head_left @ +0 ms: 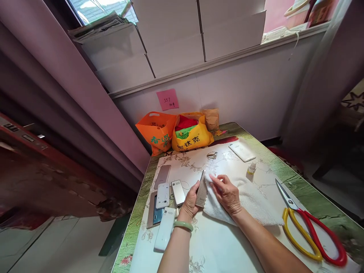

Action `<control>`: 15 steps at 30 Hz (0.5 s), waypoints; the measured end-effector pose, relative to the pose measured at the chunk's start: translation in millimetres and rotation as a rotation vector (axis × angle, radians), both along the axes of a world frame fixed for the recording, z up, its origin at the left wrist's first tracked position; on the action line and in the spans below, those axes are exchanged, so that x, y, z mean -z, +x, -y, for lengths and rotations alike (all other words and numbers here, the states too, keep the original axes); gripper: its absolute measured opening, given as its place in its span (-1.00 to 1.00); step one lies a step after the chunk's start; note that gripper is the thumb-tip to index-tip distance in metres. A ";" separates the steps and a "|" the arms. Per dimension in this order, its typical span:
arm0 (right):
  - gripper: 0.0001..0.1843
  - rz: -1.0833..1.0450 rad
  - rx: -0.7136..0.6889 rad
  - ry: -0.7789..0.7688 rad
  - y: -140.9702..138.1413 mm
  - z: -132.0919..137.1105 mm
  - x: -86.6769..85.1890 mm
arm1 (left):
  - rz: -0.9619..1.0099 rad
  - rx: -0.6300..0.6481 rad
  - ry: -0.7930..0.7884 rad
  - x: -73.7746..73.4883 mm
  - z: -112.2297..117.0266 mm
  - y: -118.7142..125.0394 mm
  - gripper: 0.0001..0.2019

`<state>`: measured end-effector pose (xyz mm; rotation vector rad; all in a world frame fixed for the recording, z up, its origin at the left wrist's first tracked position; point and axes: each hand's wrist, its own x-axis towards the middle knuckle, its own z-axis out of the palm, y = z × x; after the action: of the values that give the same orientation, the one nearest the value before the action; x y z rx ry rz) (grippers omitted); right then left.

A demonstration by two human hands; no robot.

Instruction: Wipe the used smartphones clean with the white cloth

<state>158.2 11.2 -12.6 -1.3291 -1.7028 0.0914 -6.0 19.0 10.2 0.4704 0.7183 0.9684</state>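
My left hand (190,203), a green bangle at its wrist, is closed around a brownish phone (201,193) with a finely textured surface, held tilted above the table. My right hand (227,195) pinches a white towel (250,208) and presses its edge against the upper part of that phone. The rest of the towel spreads over the table to the right. Left of my hands lie several other phones, among them a silver one (178,192), a white one (165,229) and a grey one (163,176); some overlap.
Large scissors (305,227) with red and yellow handles lie at the right, blades apart. A small dropper bottle (251,168) and a white phone (242,151) are farther back. An orange bag (156,132) and a yellow bag (192,140) stand against the wall.
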 end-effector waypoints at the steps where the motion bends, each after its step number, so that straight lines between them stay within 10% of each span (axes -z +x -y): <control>1: -0.64 0.056 -0.115 0.009 -2.7 4.0 -1.7 | -0.001 -0.013 -0.005 -0.4 0.1 0.3 -0.65; 5: -0.73 0.236 -0.591 0.041 -12.6 17.9 -7.7 | 0.003 0.026 -0.049 -1.5 0.8 0.4 -0.52; 7: -0.74 0.233 -0.609 0.057 -13.3 18.9 -7.7 | 0.002 0.041 -0.056 -0.9 1.2 -0.3 -0.52; 15: -0.61 -0.116 0.188 -0.038 5.8 -3.5 0.4 | -0.045 0.042 -0.014 1.5 1.6 -1.1 -0.71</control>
<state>164.0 14.7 -13.0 -1.4772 -1.4787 0.0910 -7.0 17.4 8.7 0.4945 0.7525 0.9151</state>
